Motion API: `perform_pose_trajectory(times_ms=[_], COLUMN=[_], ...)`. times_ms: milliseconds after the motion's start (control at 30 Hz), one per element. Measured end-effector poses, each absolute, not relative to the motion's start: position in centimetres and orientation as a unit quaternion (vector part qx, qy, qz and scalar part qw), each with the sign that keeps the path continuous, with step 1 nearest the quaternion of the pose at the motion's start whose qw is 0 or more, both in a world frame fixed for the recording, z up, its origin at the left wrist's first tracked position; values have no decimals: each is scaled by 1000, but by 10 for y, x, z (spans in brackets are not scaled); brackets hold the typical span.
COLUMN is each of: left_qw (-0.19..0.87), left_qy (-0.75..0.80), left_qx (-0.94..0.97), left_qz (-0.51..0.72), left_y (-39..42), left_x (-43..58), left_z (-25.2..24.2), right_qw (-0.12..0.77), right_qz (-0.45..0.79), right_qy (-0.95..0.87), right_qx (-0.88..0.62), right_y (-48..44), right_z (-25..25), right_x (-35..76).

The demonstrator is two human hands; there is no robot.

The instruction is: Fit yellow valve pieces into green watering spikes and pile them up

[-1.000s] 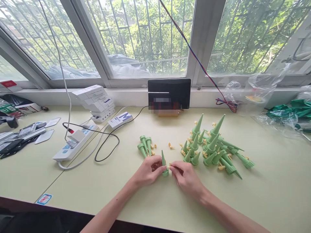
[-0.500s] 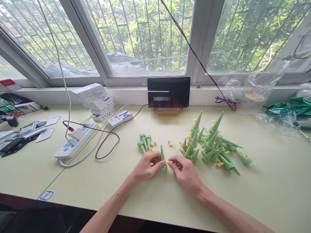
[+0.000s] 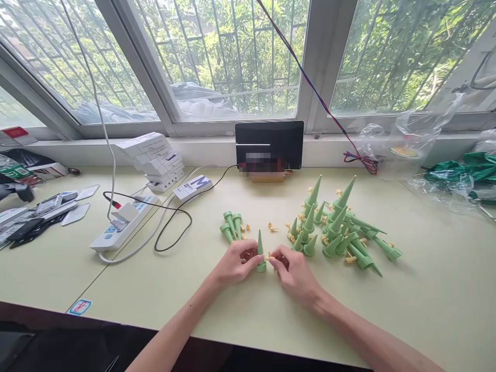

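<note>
A green cone (image 3: pixel 261 247) stands point up on the table, with my left hand (image 3: pixel 239 261) closed on its left side. Fingertips of my right hand (image 3: pixel 291 266) pinch a small yellow piece (image 3: pixel 268 256), which meets the cone's right side. Beyond my left hand lie several green cones (image 3: pixel 229 223), wide ends away from me. Small yellow pieces lie near them, and one yellow piece (image 3: pixel 273 227) rests farther back in the middle. To the right is a group of green cones (image 3: pixel 339 222) with yellow pieces on them, some upright and some lying.
A black screen (image 3: pixel 269 144) stands by the window. On the left are a white power strip (image 3: pixel 124 225) with cables, stacked white boxes (image 3: pixel 155 160), a box marked M (image 3: pixel 192 187) and some phones. Clear plastic bags (image 3: pixel 411 144) and green wrapping (image 3: pixel 473 173) are at the right.
The view has shifted slightly. Both hands keep their grip on the cone and the yellow piece, with little visible movement.
</note>
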State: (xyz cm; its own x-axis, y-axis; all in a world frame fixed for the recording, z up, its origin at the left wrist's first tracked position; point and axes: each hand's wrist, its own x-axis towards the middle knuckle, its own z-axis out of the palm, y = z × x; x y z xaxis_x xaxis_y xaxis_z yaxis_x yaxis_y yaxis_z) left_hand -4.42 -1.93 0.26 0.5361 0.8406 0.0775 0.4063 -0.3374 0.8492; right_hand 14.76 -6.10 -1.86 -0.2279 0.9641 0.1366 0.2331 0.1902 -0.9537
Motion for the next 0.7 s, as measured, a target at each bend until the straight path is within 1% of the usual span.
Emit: perform_pose_trajectory(times_ms=[700], left_qw=[388], left_qy=[385], left_qx=[792], left_qz=[270], left_y=[-22], left_x=[-44], left_z=[0], right_qw=[390], right_qz=[433], right_qy=[-662], right_qx=[-471], right_y=[-59], right_z=[-16], right_x=[148])
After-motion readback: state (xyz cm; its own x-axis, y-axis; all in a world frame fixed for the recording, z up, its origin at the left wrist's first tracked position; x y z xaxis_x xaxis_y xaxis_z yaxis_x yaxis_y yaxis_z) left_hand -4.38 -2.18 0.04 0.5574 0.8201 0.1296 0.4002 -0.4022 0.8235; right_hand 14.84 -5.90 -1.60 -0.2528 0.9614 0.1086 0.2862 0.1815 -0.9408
